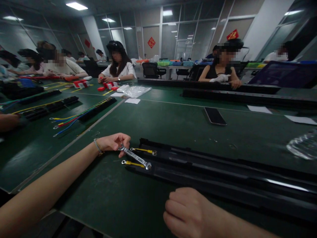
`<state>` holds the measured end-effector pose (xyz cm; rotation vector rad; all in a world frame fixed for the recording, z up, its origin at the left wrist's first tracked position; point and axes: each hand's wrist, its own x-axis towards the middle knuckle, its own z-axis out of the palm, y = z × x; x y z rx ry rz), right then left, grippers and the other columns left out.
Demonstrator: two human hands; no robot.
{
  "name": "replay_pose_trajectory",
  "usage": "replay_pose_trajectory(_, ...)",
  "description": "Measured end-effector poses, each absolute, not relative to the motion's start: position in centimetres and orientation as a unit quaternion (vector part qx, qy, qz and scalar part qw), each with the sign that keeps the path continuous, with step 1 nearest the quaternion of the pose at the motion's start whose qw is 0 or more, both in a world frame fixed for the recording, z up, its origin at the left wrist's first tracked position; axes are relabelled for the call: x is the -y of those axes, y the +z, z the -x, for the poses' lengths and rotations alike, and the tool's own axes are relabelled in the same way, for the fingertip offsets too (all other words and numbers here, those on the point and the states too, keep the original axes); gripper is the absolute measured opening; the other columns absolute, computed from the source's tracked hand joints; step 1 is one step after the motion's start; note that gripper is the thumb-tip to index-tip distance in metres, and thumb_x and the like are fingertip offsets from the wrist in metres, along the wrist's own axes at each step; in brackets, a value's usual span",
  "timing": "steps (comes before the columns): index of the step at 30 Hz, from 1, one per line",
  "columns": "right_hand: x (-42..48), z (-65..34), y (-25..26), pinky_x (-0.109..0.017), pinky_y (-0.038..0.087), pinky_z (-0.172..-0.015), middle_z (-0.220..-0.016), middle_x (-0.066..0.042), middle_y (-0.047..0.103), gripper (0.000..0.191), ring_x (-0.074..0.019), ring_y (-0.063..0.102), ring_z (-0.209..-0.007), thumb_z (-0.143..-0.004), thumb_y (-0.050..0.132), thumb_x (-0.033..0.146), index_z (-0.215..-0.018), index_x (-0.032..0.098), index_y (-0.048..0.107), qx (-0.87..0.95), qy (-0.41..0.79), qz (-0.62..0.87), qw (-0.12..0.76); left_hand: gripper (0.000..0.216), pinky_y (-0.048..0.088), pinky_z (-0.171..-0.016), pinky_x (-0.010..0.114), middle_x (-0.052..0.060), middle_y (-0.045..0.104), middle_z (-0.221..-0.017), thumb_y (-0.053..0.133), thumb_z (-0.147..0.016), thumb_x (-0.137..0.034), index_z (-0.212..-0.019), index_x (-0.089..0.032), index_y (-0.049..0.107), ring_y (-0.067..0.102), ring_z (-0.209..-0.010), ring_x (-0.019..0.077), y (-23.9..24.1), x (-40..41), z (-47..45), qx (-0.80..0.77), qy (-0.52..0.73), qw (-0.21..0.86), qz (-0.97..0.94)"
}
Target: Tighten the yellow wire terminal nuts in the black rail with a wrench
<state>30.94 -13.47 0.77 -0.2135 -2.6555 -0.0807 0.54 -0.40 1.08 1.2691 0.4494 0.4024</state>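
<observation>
My left hand (114, 142) reaches across the green table (158, 129) and pinches one end of a small silver wrench (135, 158). The wrench's far end rests at the left tip of a long black rail (223, 175) lying across the table. Two yellow wires with ring terminals (141, 150) stick out of that rail end, one above the wrench and one below it. My right hand (190, 211) is curled into a loose fist at the table's near edge, just in front of the rail, with nothing seen in it.
A black phone (215, 116) lies beyond the rail. Clear plastic wrap (303, 145) sits at the right edge. To the left lie black strips with coloured wires (66, 120). Several people sit working at the far side, with more black rails (247, 96) before them.
</observation>
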Motion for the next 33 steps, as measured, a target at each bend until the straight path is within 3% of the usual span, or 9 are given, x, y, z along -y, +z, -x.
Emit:
replay_pose_trajectory(8, 13.3, -31.1, 0.3, -0.027, 0.020, -0.044, -0.059, 0.002, 0.041, 0.018, -0.0106, 0.031, -0.051, -0.078, 0.043, 0.018, -0.061, 0.016, 0.047, 0.979, 0.020, 0.079, 0.190, 0.029, 0.040, -0.053, 0.027, 0.000, 0.054, -0.053, 0.077, -0.051, -0.032, -0.066, -0.015, 0.059, 0.049, -0.048, 0.0133, 0.6, -0.6, -0.6, -0.220, 0.209, 0.739, -0.601)
replay_pose_trajectory(20, 13.1, -31.1, 0.4, -0.027, 0.021, -0.044, -0.062, 0.001, 0.043, 0.015, -0.0109, 0.033, -0.053, -0.080, 0.043, 0.018, -0.067, 0.016, 0.050, 0.982, 0.046, 0.069, 0.168, 0.034, 0.039, -0.046, 0.025, 0.001, 0.056, -0.059, 0.081, -0.044, -0.031, -0.063, -0.018, 0.056, 0.051, -0.050, 0.0146, 1.3, 0.9, 0.3, -0.221, 0.061, 0.766, -0.600)
replay_pose_trajectory(33, 13.0, -31.1, 0.7, -0.027, 0.021, -0.044, -0.061, 0.002, 0.044, 0.017, -0.0100, 0.034, -0.052, -0.079, 0.042, 0.015, -0.062, 0.016, 0.047, 0.982, 0.050, 0.079, 0.166, 0.028, 0.042, -0.054, 0.025, 0.000, 0.058, -0.058, 0.075, -0.056, -0.033, -0.074, -0.015, 0.063, 0.051, -0.051, 0.0118, 0.4, -0.1, 0.5, -0.261, 0.232, 0.714, -0.607)
